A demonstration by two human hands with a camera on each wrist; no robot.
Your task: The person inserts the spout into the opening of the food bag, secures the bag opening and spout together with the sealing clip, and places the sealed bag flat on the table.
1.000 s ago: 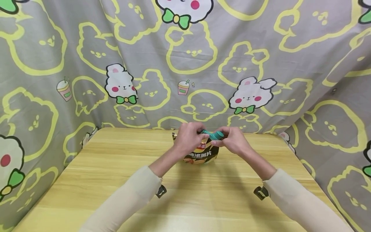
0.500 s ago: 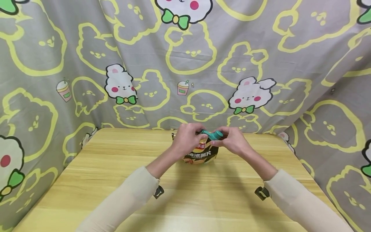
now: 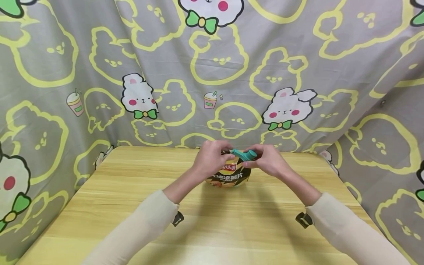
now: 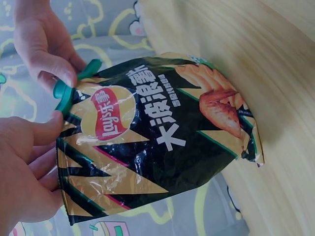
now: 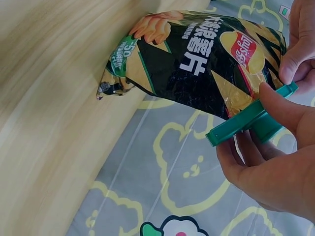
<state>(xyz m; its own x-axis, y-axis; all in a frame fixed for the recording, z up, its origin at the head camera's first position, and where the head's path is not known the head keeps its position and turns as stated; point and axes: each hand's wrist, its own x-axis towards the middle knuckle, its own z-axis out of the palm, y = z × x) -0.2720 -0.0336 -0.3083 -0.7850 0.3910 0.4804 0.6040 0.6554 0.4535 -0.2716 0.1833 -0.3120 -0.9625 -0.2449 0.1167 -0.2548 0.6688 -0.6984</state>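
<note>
A black and gold bag of Lay's potato chips [image 3: 230,178] stands at the back of the table, its bottom on the wood. Across part of its top edge lies a green bag clip [image 5: 246,115] with a round spout-like cap. My right hand [image 3: 267,162] pinches the clip, thumb on the near side and fingers behind. On the other side, my left hand [image 3: 211,158] holds the bag's top edge, its thumb in front beside the clip's end and its fingers [image 4: 47,172] behind the bag. The left wrist view shows the bag's front, with the clip [image 4: 64,93] at its mouth.
The wooden table [image 3: 132,206] runs up to a grey curtain [image 3: 179,55] with yellow outlines and white cartoon rabbits, which hangs behind and on both sides. A dark band with a buckle [image 3: 304,219] shows at my right wrist, another [image 3: 177,219] at my left.
My left hand has slid slightly to the left, uncovering more of the bag's logo and the clip. The right hand, still on the clip, has barely moved.
</note>
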